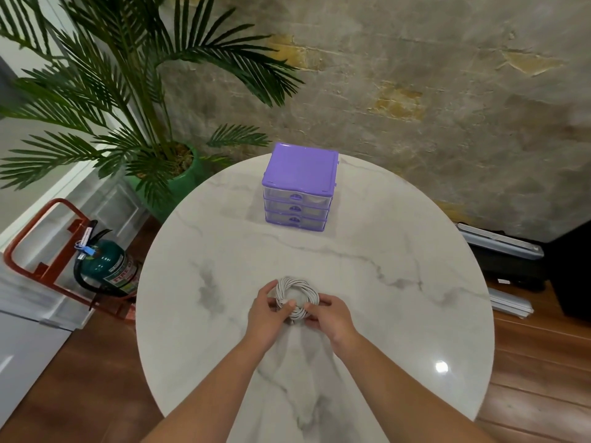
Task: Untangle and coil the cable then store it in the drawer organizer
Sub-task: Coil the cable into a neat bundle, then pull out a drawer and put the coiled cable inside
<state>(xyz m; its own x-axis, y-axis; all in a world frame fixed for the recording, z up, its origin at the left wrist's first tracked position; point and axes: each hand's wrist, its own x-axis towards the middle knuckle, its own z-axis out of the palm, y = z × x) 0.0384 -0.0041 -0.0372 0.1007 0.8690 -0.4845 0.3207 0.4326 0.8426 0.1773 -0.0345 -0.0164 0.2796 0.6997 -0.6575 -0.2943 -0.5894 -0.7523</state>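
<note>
A white cable [297, 287] lies wound into a tight round coil near the middle of the round marble table [383, 251]. My left hand [267, 310] grips the coil's left side, thumb over the near strands. My right hand [331, 314] pinches the coil's near right edge. At the table's far side stands the purple drawer organizer [300, 174], with three clear drawers stacked in it, all pushed in. Something pale shows through the top drawer's right side.
A potted palm [134, 100] in a green pot stands behind the table on the left. A green fire extinguisher [108, 266] in a red frame sits on the floor at the left. Dark cases [508, 257] lie on the floor at the right.
</note>
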